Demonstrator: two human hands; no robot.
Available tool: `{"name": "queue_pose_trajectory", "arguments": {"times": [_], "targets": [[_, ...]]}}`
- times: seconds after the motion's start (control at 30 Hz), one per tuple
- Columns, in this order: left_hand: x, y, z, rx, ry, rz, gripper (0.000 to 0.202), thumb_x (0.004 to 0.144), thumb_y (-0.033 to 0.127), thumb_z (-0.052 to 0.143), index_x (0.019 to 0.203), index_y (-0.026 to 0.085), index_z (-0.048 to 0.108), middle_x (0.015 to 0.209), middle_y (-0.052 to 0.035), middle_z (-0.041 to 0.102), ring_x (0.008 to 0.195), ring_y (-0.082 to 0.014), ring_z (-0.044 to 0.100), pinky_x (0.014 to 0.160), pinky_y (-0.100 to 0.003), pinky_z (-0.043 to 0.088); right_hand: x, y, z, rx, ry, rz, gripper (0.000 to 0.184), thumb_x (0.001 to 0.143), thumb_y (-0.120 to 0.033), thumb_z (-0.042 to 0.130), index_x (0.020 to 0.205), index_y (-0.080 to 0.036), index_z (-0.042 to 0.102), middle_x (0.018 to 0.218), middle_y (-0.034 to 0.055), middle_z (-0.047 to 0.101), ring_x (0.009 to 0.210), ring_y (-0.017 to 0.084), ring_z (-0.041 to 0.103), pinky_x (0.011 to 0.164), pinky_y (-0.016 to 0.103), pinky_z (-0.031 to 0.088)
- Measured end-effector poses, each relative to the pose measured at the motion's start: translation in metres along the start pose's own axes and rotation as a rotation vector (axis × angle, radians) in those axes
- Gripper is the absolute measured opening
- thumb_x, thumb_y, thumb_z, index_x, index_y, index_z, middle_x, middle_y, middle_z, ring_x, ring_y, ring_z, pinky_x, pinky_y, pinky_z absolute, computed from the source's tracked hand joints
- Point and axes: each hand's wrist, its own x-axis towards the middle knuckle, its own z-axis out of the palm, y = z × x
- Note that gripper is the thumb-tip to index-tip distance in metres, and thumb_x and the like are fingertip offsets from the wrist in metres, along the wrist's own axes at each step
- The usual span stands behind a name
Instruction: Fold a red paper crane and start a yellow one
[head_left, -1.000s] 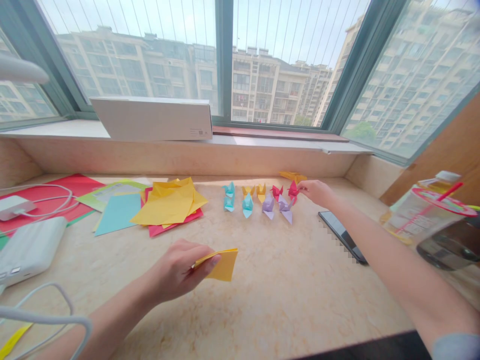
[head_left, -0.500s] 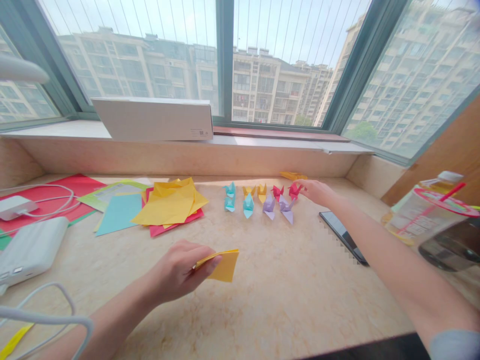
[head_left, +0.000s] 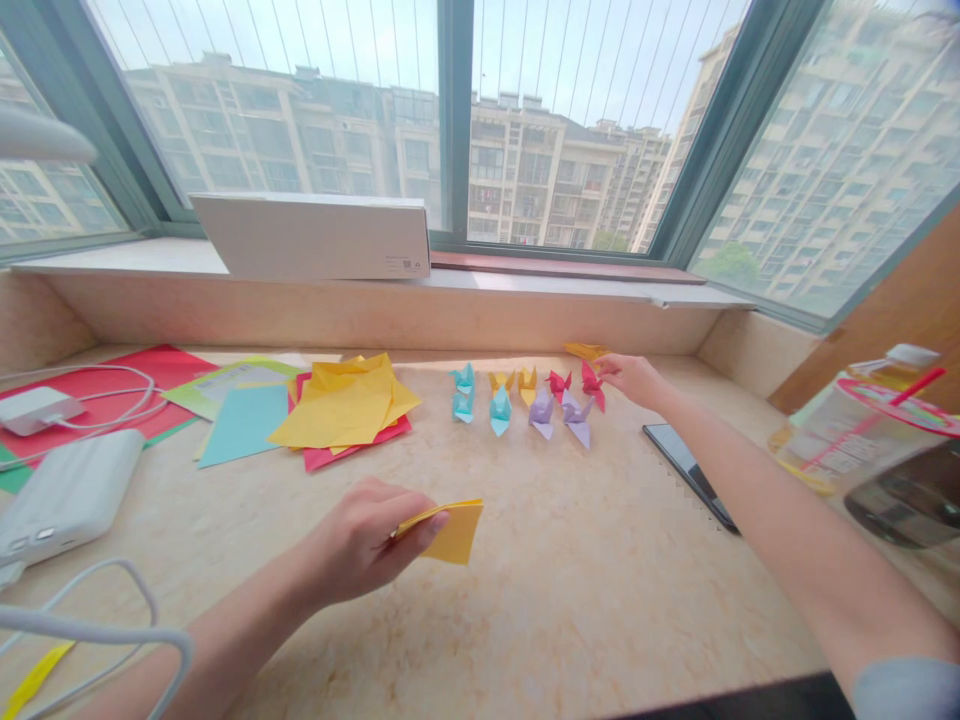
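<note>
My left hand [head_left: 365, 540] pinches a folded yellow paper [head_left: 452, 530] just above the marble desk [head_left: 570, 590], near its front. My right hand [head_left: 636, 379] reaches far across the desk, fingers closed on a red paper crane [head_left: 592, 383] at the right end of a row of small folded cranes. The row holds blue cranes [head_left: 463, 392], yellow cranes [head_left: 514, 381], purple cranes [head_left: 559, 412] and another red crane [head_left: 557, 382]. One more yellow folded piece [head_left: 586, 351] lies behind my right hand.
Loose yellow sheets [head_left: 345, 405] lie on red and blue paper [head_left: 244, 425] at the middle left. A white power bank [head_left: 67, 497], charger and cables sit far left. A dark phone [head_left: 686, 470] and a lidded drink cup [head_left: 870, 440] stand at right. A white box [head_left: 311, 235] rests on the sill.
My right hand has shifted slightly with the red crane at the row's right end. My left hand keeps the yellow paper in the same place.
</note>
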Motion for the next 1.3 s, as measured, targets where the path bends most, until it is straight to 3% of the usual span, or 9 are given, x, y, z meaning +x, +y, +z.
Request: {"name": "queue_pose_trajectory", "arguments": {"times": [1.3], "targets": [[0.001,0.001,-0.001,0.008,0.001,0.008,0.023,0.093,0.014,0.05,0.072,0.018,0.057,0.051,0.0053,0.05,0.043,-0.0086,0.045,0.046,-0.023,0.033,0.002,0.019,-0.004,-0.051,-0.004,0.003,0.032,0.089,-0.025,0.055,0.117,-0.021,0.067,0.109,0.0075,0.075,0.093,0.023,0.071,0.089,0.035,0.053]]}}
